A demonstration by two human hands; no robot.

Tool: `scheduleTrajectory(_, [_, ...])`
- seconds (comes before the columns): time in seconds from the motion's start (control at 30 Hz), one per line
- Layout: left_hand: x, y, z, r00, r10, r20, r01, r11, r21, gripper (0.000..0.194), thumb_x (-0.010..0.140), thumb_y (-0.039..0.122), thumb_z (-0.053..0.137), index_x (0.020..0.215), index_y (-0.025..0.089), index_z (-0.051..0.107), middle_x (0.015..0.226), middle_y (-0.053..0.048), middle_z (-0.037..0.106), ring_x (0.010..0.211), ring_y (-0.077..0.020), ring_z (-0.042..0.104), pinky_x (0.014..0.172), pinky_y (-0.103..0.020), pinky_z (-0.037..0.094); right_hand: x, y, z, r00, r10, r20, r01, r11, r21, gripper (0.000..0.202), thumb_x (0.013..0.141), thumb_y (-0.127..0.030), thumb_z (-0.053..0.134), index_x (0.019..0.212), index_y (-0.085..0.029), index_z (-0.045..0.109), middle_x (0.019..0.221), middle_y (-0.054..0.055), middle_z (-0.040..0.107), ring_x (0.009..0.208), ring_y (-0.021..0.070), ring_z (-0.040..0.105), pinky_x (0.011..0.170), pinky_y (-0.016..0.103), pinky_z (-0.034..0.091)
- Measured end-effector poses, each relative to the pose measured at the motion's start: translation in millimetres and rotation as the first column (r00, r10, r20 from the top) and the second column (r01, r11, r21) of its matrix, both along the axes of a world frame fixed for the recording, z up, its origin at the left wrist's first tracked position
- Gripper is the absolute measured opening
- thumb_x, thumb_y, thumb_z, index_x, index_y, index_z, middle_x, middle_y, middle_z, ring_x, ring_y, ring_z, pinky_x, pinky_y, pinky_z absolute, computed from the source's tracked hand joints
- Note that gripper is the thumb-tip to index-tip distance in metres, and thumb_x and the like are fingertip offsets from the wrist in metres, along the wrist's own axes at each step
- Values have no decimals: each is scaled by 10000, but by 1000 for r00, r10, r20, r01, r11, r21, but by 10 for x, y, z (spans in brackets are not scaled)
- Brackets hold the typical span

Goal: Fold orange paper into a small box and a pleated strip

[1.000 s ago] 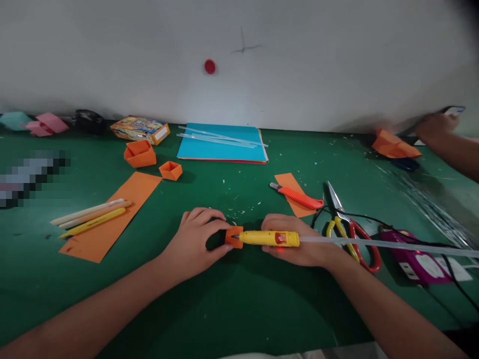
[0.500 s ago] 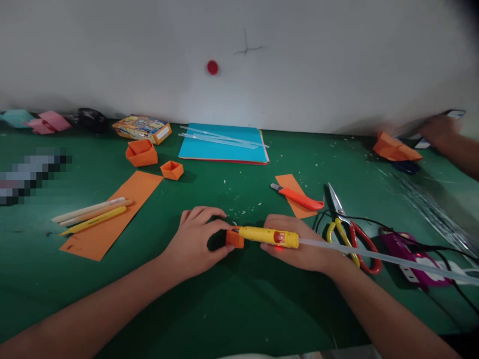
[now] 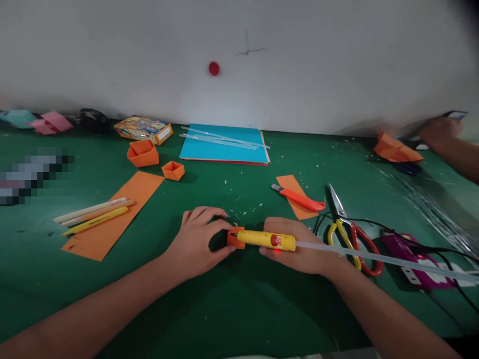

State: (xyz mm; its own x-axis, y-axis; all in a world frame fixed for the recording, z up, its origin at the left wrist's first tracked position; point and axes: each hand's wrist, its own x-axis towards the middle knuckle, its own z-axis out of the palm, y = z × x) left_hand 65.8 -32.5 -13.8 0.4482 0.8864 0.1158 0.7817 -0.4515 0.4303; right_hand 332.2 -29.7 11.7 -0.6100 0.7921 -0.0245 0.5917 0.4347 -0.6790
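Right hand (image 3: pixel 299 247): closed around a yellow pen-shaped glue gun (image 3: pixel 266 240), held level with a clear glue stick (image 3: pixel 377 258) trailing from its rear toward the right edge. Nozzle tip sits at the open top of a small folded orange paper box (image 3: pixel 235 238). Left hand (image 3: pixel 196 243): fingers curled about that box, pinning it to the green table mat (image 3: pixel 239 309); box lies between the two hands, touching both the left fingertips and the nozzle.

Just right of the right hand: scissors with yellow and red handles (image 3: pixel 350 232), black cable, purple power strip (image 3: pixel 415 259). Behind: orange utility knife (image 3: pixel 299 198) on an orange paper scrap. Left: three pencils (image 3: pixel 92 214) on a long orange paper strip (image 3: pixel 112 214), two finished orange paper boxes (image 3: pixel 149 157). Far centre: blue paper sheets (image 3: pixel 224 147) bearing spare glue sticks. Far right: another person's hand (image 3: pixel 437 130).
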Motion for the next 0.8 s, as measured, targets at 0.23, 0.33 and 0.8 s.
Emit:
scheduleTrajectory(0.23, [-4,-2,13,1000,-4,-11,4,1000,-12,273,834,442,708,1088,340,711,1299,-29,619,1236,-313,513,946,-500,365,15,-6,-25,1000,-11,9,11,1000,8,230,882,-298,655,750,-214,486,787,-16,508,704,144,499,635,275,352])
scheduleTrajectory(0.33, [-11,-1,5,1000,-8,-10,8,1000,-7,279,827,440,720,1085,335,712,1295,-36,623,1233,-312,512,942,-496,365,15,-6,-24,1000,-11,15,11,1000,4,238,879,-293,661,747,-214,480,784,-20,502,702,141,492,641,275,349])
scheduleTrajectory(0.8, [-12,-8,24,1000,5,-2,-5,1000,-29,279,820,434,712,1084,345,714,1293,-28,613,1243,-328,500,959,-508,367,36,-11,-51,999,-12,39,12,1000,5,251,876,-287,670,741,-210,473,784,-24,488,706,141,482,644,286,334])
